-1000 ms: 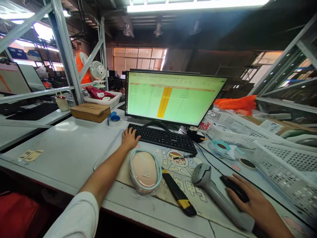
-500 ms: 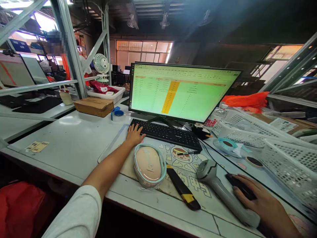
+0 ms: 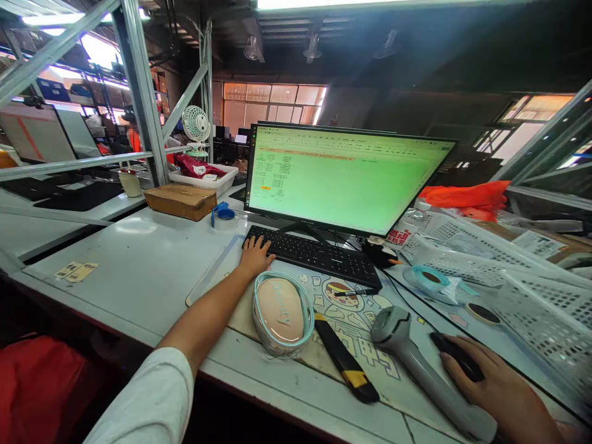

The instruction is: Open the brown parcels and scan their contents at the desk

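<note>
My left hand [image 3: 256,256] rests on the left end of a black keyboard [image 3: 319,254], fingers spread. At the right, my right hand [image 3: 493,379] is curved over a black computer mouse [image 3: 457,356]. Beside the mouse lies a grey barcode scanner [image 3: 428,370]. A black and yellow utility knife [image 3: 346,359] sits on the printed desk mat [image 3: 388,364]. Between my left forearm and the knife is a small oval pouch [image 3: 281,311] with a pale blue rim, in clear wrapping. Behind the keyboard, the monitor [image 3: 342,179] displays a spreadsheet.
Left of the monitor are a cardboard box [image 3: 180,201], tape rolls [image 3: 225,217] and a white basket [image 3: 217,180]. White perforated baskets [image 3: 546,308] line the right side, near a light blue tape roll [image 3: 428,277]. A marker pen [image 3: 356,292] lies before the keyboard. Metal shelf posts [image 3: 145,92] rise at left.
The monitor now shows a different sheet, without the long orange column. My view has shifted slightly; both hands stay on the keyboard and mouse.
</note>
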`<state>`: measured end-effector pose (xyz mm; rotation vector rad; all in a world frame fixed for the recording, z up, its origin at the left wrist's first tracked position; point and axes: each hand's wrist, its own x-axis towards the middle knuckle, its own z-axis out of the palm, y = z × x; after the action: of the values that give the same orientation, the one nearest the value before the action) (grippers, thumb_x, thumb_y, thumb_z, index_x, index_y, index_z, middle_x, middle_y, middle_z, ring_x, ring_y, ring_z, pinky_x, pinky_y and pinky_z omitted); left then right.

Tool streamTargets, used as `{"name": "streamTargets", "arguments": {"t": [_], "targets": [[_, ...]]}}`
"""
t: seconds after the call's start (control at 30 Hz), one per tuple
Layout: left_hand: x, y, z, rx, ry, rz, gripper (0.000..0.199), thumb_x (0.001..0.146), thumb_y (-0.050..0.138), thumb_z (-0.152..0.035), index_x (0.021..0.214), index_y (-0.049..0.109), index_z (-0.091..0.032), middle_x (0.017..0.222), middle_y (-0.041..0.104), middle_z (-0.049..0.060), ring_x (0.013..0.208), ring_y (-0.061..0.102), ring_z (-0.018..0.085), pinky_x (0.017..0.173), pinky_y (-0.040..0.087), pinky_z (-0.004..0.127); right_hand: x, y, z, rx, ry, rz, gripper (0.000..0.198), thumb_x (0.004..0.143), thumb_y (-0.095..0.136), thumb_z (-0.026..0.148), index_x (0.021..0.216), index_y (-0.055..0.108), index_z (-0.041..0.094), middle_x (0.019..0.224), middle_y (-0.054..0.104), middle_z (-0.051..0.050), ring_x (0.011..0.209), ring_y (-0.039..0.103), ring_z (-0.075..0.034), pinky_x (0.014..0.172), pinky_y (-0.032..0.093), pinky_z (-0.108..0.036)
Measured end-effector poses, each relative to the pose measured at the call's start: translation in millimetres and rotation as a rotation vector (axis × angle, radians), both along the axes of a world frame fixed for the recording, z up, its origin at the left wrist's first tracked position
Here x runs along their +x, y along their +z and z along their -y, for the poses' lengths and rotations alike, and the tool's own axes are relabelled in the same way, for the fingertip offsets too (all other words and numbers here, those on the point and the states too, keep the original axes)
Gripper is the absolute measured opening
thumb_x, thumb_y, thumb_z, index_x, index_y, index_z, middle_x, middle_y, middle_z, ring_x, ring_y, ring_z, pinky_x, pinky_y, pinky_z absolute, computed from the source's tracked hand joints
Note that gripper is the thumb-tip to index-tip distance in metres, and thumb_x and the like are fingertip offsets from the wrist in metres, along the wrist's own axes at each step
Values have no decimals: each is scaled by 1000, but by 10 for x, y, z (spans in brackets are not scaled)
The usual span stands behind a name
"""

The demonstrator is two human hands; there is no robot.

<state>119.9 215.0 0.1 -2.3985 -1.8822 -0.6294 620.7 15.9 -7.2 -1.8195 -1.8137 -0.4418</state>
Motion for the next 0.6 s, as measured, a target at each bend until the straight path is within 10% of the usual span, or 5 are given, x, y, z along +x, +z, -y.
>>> {"name": "streamTargets", "arguments": {"t": [0.6], "targets": [[-3, 3, 7, -4, -3, 16, 59, 104, 48, -51, 156, 50, -25, 167, 39, 10, 156, 31, 36, 129, 23, 53, 108, -69, -157, 6, 94, -21, 56, 85, 46, 65, 113, 66, 20, 115, 73, -16, 108, 72, -37, 99, 59, -50]]}}
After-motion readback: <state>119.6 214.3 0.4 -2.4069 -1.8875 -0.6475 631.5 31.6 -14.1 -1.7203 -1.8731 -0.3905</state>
